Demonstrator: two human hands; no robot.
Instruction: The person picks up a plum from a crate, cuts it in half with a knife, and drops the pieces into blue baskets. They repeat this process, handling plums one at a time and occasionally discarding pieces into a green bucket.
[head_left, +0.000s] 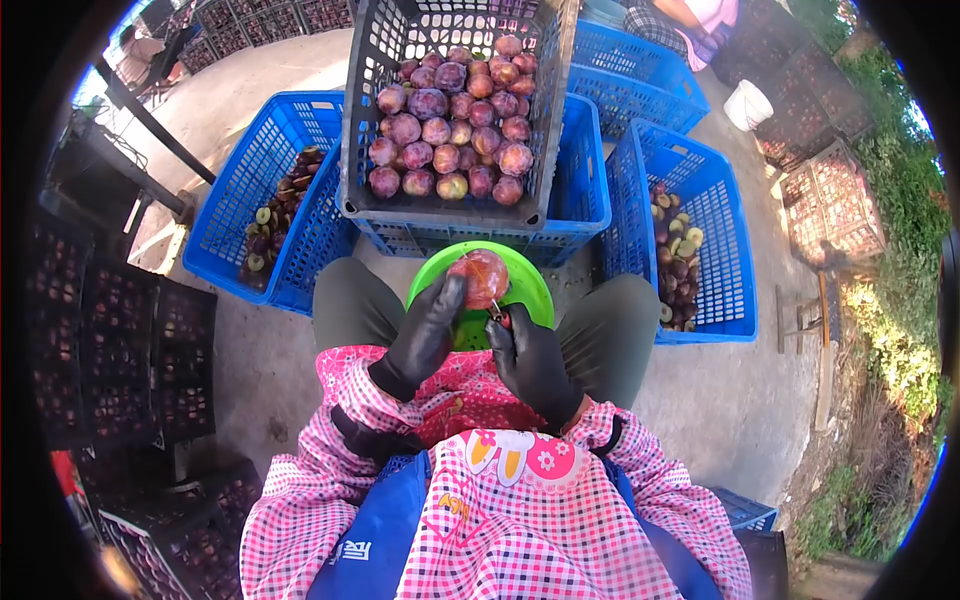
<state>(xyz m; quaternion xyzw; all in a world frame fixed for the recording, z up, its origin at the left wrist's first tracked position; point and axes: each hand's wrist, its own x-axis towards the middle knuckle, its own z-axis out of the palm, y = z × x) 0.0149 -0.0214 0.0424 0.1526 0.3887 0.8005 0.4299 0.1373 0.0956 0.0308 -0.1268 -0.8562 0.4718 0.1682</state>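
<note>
At the centre of the frame I have the plum (480, 277) in front of the green basin (538, 285), pinched in the left hand (420, 333); the fingers of the right hand (532, 368) are curled round a small tool (505, 318) at the fruit's lower edge. I'd keep the left fingers clear of its tip, turning the plum in short, steady shifts. White characters (355, 551) at lower left and yellow lettering (454, 505) at bottom centre are too small for me to read
</note>
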